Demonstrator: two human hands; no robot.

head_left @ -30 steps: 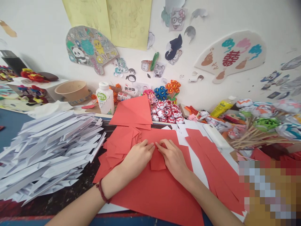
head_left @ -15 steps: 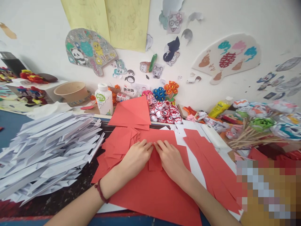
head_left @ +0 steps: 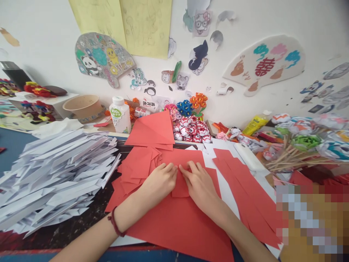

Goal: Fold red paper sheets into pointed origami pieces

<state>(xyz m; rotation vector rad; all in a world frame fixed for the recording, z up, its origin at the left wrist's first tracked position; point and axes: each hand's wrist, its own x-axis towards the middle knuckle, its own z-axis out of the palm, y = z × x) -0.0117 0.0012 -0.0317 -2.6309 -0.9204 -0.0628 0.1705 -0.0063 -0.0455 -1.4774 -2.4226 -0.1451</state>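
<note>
A small piece of red paper (head_left: pixel 180 190) lies between my two hands, over a large red sheet (head_left: pixel 185 225). Fingers curled, my left hand (head_left: pixel 163 178) grips its far left edge. My right hand (head_left: pixel 200 182) pinches the far right part with thumb and index finger, the other fingers slightly lifted. The fingertips of both hands nearly meet, and they hide the paper's far edge. Just left of my left hand is a loose pile of small red paper pieces (head_left: pixel 140 163).
A big heap of folded white paper strips (head_left: pixel 54 174) covers the left side. Long red strips (head_left: pixel 245 193) lie at right. Behind stand a white bottle (head_left: pixel 120 115), stacked red paper (head_left: pixel 151 129) and red-and-white paper flowers (head_left: pixel 192 129). Flowers on sticks (head_left: pixel 305 143) lie far right.
My right hand's fingers have lifted and shifted a little, with the thumb showing more. My left hand stays almost in place. The view has tilted slightly.
</note>
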